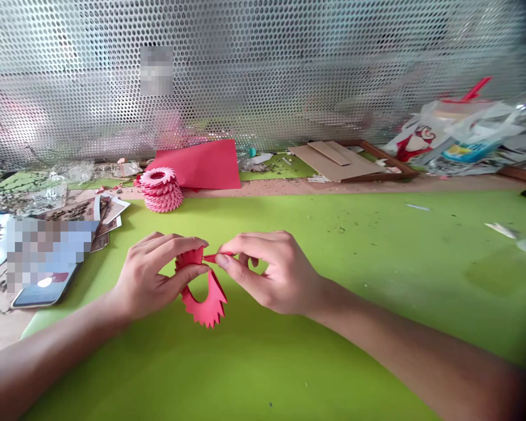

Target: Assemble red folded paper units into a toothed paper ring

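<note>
My left hand [158, 269] pinches a red ring of folded paper pieces [206, 307] between thumb and fingers. The ring has a jagged outer edge and a gap at its upper right, and it hangs below the fingers above the mat. Just right of it, my right hand [272, 266] grips a small folded red paper piece [211, 257] between thumb and forefinger. That piece's tip points left and is close to the ring's end; whether they touch I cannot tell. Behind my left hand stands a round stack of interlocked pink and red paper pieces [162, 190].
A green mat [333, 351] covers the table. Red paper sheet [201, 166] lies behind the stack. At the left are a phone [48, 286] and photo cards [109, 213]. Cardboard pieces [333, 161] and a plastic bag [469, 137] sit at the back, before a perforated metal panel [263, 70].
</note>
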`<state>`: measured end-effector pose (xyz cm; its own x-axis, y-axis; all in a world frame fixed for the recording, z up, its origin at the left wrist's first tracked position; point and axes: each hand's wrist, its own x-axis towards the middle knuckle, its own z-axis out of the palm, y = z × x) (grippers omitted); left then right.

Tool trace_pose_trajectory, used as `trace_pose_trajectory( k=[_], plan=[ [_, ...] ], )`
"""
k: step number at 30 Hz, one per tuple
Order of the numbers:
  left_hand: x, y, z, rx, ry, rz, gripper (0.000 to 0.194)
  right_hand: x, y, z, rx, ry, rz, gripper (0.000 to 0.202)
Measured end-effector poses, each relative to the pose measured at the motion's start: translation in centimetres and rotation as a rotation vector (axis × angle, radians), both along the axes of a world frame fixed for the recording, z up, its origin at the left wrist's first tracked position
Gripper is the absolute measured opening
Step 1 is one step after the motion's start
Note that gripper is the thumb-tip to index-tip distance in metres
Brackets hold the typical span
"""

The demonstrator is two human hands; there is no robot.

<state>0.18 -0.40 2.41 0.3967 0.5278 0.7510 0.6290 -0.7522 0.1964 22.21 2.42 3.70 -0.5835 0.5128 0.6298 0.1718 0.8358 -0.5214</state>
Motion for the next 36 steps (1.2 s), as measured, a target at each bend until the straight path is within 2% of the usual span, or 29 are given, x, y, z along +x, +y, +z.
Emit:
trace_pose_trajectory(
  k=[9,16,25,30,36],
  plan=[
    [0.05,0.03,0.0,-0.005,0.002,0.003,0.019,0.06,0.04,0.01,0.018,-0.009,-0.007,0.014],
    [-0.05,0.02,0.12,0.055,0.083,0.051,0.016,-0.06,-0.09,-0.05,0.013,-0.004,-0.023,0.013],
    [0.04,-0.02,0.26,0.136,0.186,0.138,0.016,-0.15,-0.1,-0.12,0.161,-0.025,-0.067,0.01],
    [0.03,-0.07,0.51,0.178,0.214,0.116,0.018,-0.14,0.06,-0.14,0.134,-0.035,-0.053,0.008],
    [0.1,-0.06,0.61,0.222,0.278,0.113,0.017,-0.42,-0.14,-0.35,0.028,-0.073,-0.057,0.013]
  ],
)
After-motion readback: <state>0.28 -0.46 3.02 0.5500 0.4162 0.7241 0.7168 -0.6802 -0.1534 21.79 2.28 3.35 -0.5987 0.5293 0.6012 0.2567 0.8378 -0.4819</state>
